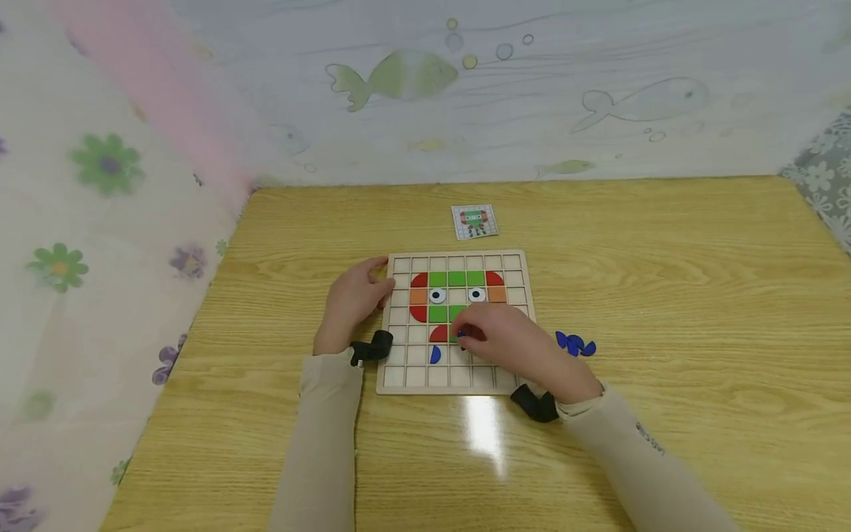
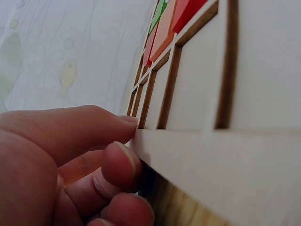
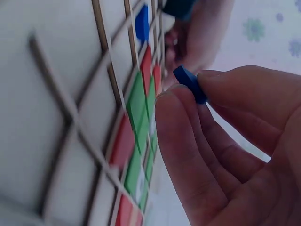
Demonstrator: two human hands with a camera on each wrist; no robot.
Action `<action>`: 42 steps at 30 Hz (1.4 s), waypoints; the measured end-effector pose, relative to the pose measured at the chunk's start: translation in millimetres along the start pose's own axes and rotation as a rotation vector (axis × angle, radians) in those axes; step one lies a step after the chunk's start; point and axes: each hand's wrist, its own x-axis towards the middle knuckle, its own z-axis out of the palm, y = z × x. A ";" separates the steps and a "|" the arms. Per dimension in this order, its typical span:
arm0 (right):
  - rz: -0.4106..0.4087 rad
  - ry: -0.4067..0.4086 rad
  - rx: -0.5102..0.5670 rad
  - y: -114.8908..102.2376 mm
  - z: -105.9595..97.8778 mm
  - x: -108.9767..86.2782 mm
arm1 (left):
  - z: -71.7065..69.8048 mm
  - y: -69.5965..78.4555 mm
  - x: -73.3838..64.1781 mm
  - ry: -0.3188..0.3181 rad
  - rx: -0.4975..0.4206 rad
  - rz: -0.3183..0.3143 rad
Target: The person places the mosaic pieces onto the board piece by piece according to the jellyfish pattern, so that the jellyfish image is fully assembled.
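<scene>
A wooden grid board (image 1: 394, 377) lies on the table, with red, green and orange pieces and two eye pieces in its cells. At its upper left edge, my left hand (image 1: 355, 299) holds the rim, its thumb touching the frame and its other fingers curled beside the edge. Over the lower middle of the board, my right hand (image 1: 508, 336) pinches a small blue piece (image 3: 190, 84) between thumb and fingertips, held off the grid surface. One blue half-round piece (image 1: 435, 355) sits in a cell below a red piece (image 1: 439, 334). The right hand hides several cells.
Several loose blue pieces (image 1: 575, 343) lie in a pile right of the board. Behind the board is a small pattern card (image 1: 475, 222) showing a coloured figure on a grid. A decorated wall (image 1: 518, 140) borders the table's (image 1: 665, 281) far side.
</scene>
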 end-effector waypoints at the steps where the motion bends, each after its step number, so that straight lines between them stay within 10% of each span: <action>1: 0.003 -0.010 0.017 -2.0 2.7 0.0 | 0.3 -0.3 -0.1 0.001 0.000 -0.005; 42: -0.080 -0.043 -0.007 -23.5 37.1 0.0 | -3.1 1.0 0.8 -0.009 0.005 0.012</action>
